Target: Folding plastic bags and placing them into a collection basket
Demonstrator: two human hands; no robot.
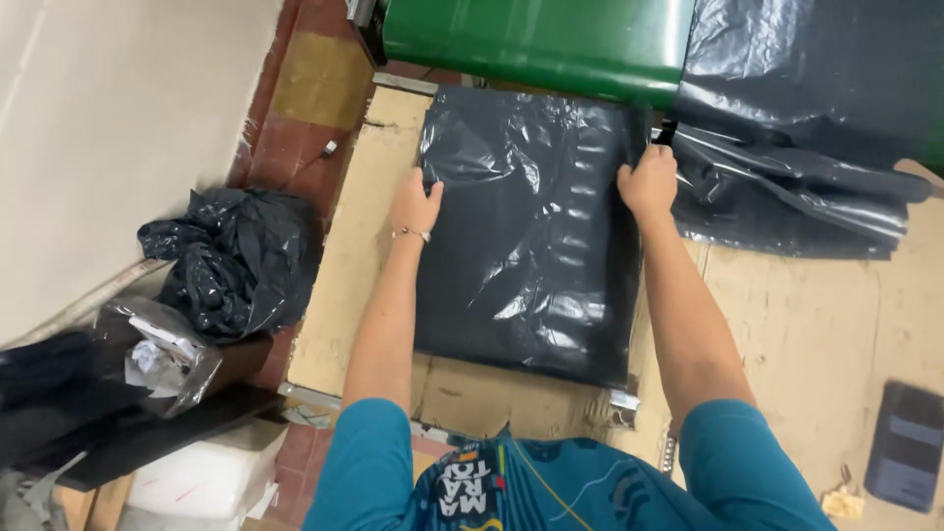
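Head view: your left hand (415, 205) and right hand (648, 183) each have fingers clamped on far side edges of stack of black plastic bags (526, 236), lying flat on desk (796, 324) below green roller (536, 39). Risk: slick film slips from pinch, top sheets slide, stack skews toward loose bags (796, 187) at right.

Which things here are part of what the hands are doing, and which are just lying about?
In hand:
- flat black plastic sheet stack, gripped by left hand and right hand
- cardboard-topped table

Lying about:
- crumpled black bag
- loose black sheets
- green roller
- dark pad
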